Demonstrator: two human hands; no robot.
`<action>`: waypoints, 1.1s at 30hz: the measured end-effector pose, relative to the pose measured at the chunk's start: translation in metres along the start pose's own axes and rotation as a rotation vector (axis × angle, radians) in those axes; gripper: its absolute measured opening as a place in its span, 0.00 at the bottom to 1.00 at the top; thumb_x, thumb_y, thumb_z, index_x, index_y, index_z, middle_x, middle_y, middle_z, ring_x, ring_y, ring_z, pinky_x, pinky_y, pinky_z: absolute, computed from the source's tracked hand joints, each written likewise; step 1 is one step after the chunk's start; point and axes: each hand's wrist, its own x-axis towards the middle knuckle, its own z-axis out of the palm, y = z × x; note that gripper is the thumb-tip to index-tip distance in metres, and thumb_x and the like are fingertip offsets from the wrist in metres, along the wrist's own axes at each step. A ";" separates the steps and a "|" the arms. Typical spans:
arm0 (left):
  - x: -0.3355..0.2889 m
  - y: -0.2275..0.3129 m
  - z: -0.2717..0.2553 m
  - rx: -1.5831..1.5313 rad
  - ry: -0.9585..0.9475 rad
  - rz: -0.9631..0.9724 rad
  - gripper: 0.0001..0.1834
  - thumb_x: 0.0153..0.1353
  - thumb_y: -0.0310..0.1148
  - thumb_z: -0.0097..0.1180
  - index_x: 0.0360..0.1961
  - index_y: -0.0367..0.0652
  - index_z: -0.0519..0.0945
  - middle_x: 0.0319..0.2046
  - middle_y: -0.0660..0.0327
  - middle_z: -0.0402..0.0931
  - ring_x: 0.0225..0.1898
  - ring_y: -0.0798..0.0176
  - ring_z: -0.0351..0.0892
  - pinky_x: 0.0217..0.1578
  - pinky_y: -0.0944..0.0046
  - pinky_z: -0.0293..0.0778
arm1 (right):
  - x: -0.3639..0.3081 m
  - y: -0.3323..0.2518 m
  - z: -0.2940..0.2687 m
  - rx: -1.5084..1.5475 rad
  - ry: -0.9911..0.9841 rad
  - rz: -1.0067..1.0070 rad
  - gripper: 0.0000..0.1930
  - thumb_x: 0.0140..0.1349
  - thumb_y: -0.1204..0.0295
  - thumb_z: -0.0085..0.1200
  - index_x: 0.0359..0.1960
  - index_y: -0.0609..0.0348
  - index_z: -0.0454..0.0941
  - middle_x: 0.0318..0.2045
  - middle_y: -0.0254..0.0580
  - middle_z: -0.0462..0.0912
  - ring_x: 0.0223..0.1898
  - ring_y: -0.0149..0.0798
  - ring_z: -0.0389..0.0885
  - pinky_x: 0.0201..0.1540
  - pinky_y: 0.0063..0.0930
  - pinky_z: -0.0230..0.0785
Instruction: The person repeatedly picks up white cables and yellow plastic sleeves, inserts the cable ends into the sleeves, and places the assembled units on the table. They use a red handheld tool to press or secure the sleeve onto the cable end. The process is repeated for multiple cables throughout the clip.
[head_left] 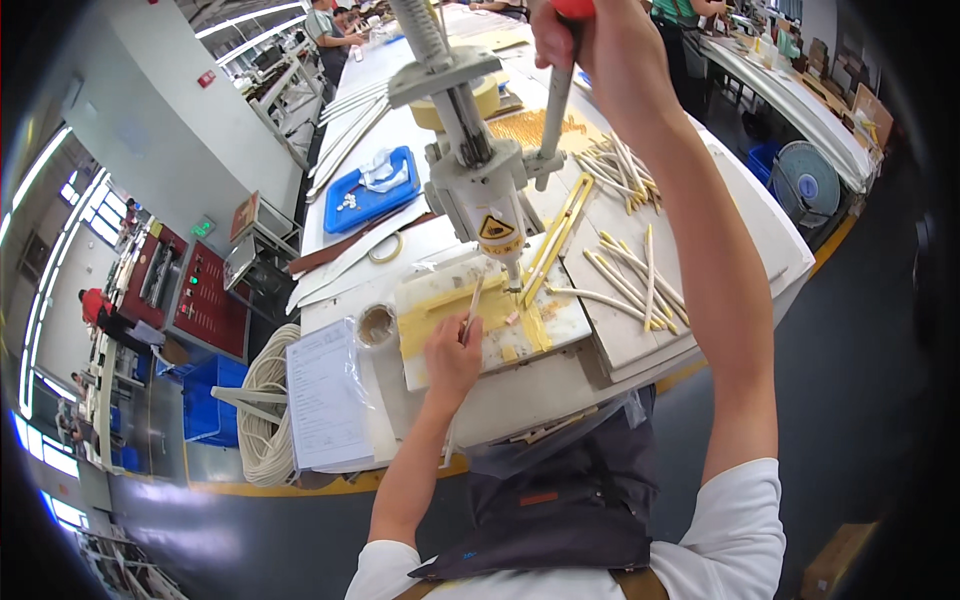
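Observation:
A white hand press [470,150] stands in front of me on the worktable. My right hand [600,45] is raised high and closed around the press's lever [557,115], by a red knob [572,7]. My left hand [455,355] is low beside the press foot, its fingers pinching a thin pale cord [474,300]. The cord's upper end lies near the press tip [513,278], over a white base plate [560,325] covered partly with yellow tape. What exactly sits under the tip is too small to tell.
Cut cords with yellow ends [640,285] lie right of the press, with more [620,170] behind. A blue tray [372,190] holds small white pieces. Left are a tape roll [377,325], a paper sheet [335,400] and coiled rope [268,410]. People work farther back.

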 end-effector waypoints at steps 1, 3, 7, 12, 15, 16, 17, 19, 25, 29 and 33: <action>-0.002 -0.005 -0.004 -0.002 0.023 -0.047 0.13 0.65 0.35 0.65 0.39 0.33 0.83 0.27 0.51 0.80 0.25 0.53 0.80 0.29 0.57 0.75 | -0.007 0.009 -0.007 -0.102 -0.082 -0.042 0.28 0.78 0.48 0.35 0.51 0.63 0.74 0.29 0.42 0.80 0.32 0.35 0.77 0.44 0.33 0.69; -0.004 -0.010 -0.004 -0.047 0.030 -0.071 0.13 0.65 0.36 0.65 0.39 0.33 0.83 0.27 0.52 0.80 0.25 0.55 0.79 0.29 0.58 0.74 | -0.049 0.031 -0.011 -0.563 -0.045 -0.199 0.24 0.77 0.57 0.45 0.58 0.68 0.74 0.49 0.51 0.85 0.52 0.46 0.83 0.59 0.40 0.70; -0.005 -0.006 0.007 -0.143 0.053 -0.110 0.11 0.65 0.34 0.66 0.38 0.34 0.84 0.22 0.59 0.78 0.21 0.69 0.73 0.25 0.66 0.70 | -0.162 0.110 -0.040 -1.130 -0.172 0.298 0.08 0.62 0.69 0.57 0.34 0.59 0.87 0.47 0.49 0.87 0.51 0.52 0.82 0.54 0.43 0.73; -0.005 -0.007 -0.001 -0.142 0.008 -0.103 0.12 0.65 0.35 0.65 0.37 0.34 0.83 0.22 0.57 0.79 0.22 0.63 0.75 0.25 0.62 0.71 | -0.225 0.191 -0.015 -1.072 -0.426 0.035 0.09 0.54 0.73 0.57 0.33 0.51 0.89 0.61 0.47 0.79 0.65 0.49 0.73 0.66 0.49 0.62; -0.005 -0.006 -0.004 -0.155 -0.031 -0.138 0.13 0.65 0.36 0.64 0.37 0.34 0.83 0.22 0.54 0.79 0.22 0.59 0.77 0.26 0.59 0.71 | -0.222 0.194 -0.010 -1.125 -0.613 0.016 0.11 0.54 0.73 0.55 0.34 0.47 0.90 0.67 0.44 0.74 0.70 0.47 0.67 0.69 0.50 0.58; -0.004 -0.005 -0.005 -0.160 -0.035 -0.155 0.12 0.65 0.36 0.64 0.36 0.35 0.83 0.22 0.54 0.79 0.22 0.59 0.77 0.26 0.59 0.71 | -0.221 0.194 -0.009 -1.118 -0.619 0.001 0.11 0.54 0.73 0.56 0.35 0.47 0.90 0.66 0.43 0.75 0.70 0.47 0.67 0.69 0.50 0.59; -0.004 -0.006 -0.004 -0.150 -0.030 -0.139 0.12 0.65 0.36 0.64 0.36 0.35 0.83 0.22 0.54 0.79 0.22 0.59 0.77 0.26 0.59 0.71 | -0.222 0.193 -0.013 -1.110 -0.626 -0.015 0.11 0.53 0.73 0.57 0.35 0.48 0.90 0.66 0.41 0.75 0.70 0.46 0.67 0.69 0.50 0.59; -0.004 -0.010 -0.002 -0.131 -0.009 -0.108 0.12 0.65 0.36 0.65 0.36 0.35 0.83 0.22 0.53 0.78 0.22 0.58 0.77 0.26 0.58 0.71 | -0.221 0.191 -0.017 -1.088 -0.618 -0.057 0.11 0.52 0.73 0.58 0.36 0.48 0.89 0.63 0.39 0.78 0.69 0.46 0.69 0.68 0.49 0.59; -0.006 -0.009 0.001 -0.142 0.009 -0.108 0.13 0.64 0.37 0.65 0.37 0.35 0.83 0.22 0.53 0.78 0.22 0.58 0.77 0.26 0.58 0.72 | -0.230 0.177 -0.034 -0.932 -0.412 -0.141 0.10 0.51 0.77 0.63 0.36 0.50 0.89 0.50 0.34 0.86 0.58 0.45 0.80 0.60 0.40 0.69; -0.007 -0.011 -0.001 -0.150 -0.014 -0.165 0.12 0.64 0.36 0.66 0.37 0.36 0.83 0.22 0.54 0.79 0.21 0.59 0.77 0.26 0.59 0.72 | -0.226 0.125 -0.044 -0.854 -0.211 -0.195 0.10 0.53 0.80 0.66 0.37 0.53 0.88 0.41 0.37 0.85 0.44 0.42 0.85 0.43 0.33 0.79; -0.007 -0.010 0.001 -0.144 -0.029 -0.138 0.12 0.64 0.35 0.66 0.37 0.34 0.83 0.22 0.54 0.80 0.22 0.62 0.78 0.27 0.61 0.73 | -0.239 0.101 -0.087 -0.865 -0.091 -0.164 0.11 0.56 0.83 0.65 0.38 0.55 0.88 0.36 0.38 0.81 0.32 0.37 0.85 0.33 0.28 0.78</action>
